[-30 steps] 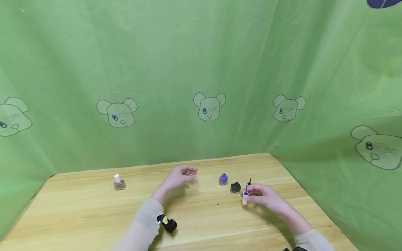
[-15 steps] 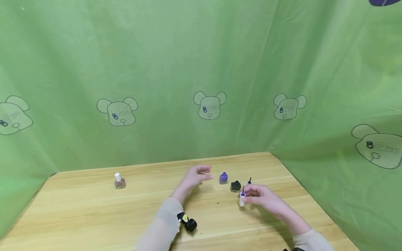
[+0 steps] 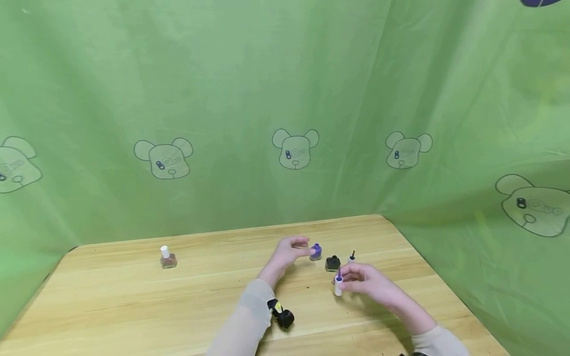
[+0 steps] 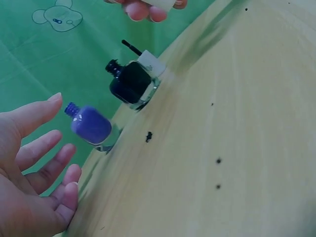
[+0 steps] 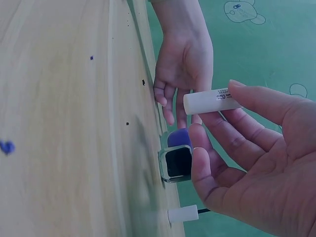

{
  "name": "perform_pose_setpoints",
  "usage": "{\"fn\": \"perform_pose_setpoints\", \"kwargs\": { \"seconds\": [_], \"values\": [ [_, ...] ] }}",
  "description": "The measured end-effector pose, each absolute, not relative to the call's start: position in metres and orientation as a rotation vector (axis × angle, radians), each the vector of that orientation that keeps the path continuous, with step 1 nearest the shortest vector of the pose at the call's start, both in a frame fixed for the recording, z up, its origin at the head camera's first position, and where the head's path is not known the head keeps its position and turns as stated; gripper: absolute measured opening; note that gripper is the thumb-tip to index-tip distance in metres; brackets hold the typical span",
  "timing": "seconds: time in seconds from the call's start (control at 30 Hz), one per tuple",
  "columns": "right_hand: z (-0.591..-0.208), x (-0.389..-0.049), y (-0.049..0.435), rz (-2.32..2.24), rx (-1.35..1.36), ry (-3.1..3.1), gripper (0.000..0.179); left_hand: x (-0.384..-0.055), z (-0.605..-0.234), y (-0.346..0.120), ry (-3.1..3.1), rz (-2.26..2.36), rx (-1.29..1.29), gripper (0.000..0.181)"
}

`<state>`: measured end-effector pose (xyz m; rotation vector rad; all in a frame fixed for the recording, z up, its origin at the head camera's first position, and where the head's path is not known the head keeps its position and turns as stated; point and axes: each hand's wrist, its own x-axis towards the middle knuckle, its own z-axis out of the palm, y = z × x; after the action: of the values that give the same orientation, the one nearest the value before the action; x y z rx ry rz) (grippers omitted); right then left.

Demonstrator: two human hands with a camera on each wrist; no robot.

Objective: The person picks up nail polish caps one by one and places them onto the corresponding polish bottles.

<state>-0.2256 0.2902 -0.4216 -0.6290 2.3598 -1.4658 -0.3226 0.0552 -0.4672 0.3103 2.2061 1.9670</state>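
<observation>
My right hand (image 3: 371, 284) pinches a white nail polish cap (image 3: 338, 288) between thumb and fingers, its purple brush pointing up. In the right wrist view the brush end is hidden by the hand. An uncapped purple nail polish bottle (image 4: 92, 125) stands on the table. Just beside it, my left hand (image 4: 34, 173) has its fingers spread and loosely bent, with a gap to the bottle in the left wrist view. An uncapped black nail polish bottle (image 3: 332, 264) stands right of the purple one. Behind it is another white cap (image 4: 151, 62), standing with its black brush up.
A capped nail polish bottle (image 3: 168, 260) with brownish-pink polish stands on the left of the wooden table (image 3: 111, 306). Small dark specks dot the tabletop, and a blue spot (image 5: 7, 146) shows in the right wrist view. A green curtain (image 3: 231, 89) hangs behind and beside the table.
My left hand has moved right, up to the purple bottle. My right hand, still holding the white cap, has shifted slightly left and toward me. The bottles have stayed put.
</observation>
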Motion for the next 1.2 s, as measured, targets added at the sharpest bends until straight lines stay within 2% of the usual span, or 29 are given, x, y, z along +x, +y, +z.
{"fn": "perform_pose_setpoints", "kwargs": {
  "seconds": [0.33,0.9,1.2],
  "values": [
    [-0.423,-0.223,0.285,-1.460,-0.639,2.336,0.031,-0.326,-0.472,0.070,2.204,1.965,0.302,0.039],
    [-0.422,-0.219,0.276,-1.426,-0.661,2.345,0.030,-0.323,-0.469,0.078,2.435,1.859,0.210,0.030],
    [-0.424,-0.219,0.273,-1.427,-0.664,2.330,0.029,-0.322,-0.471,0.073,2.459,1.845,0.210,0.031]
  ]
}}
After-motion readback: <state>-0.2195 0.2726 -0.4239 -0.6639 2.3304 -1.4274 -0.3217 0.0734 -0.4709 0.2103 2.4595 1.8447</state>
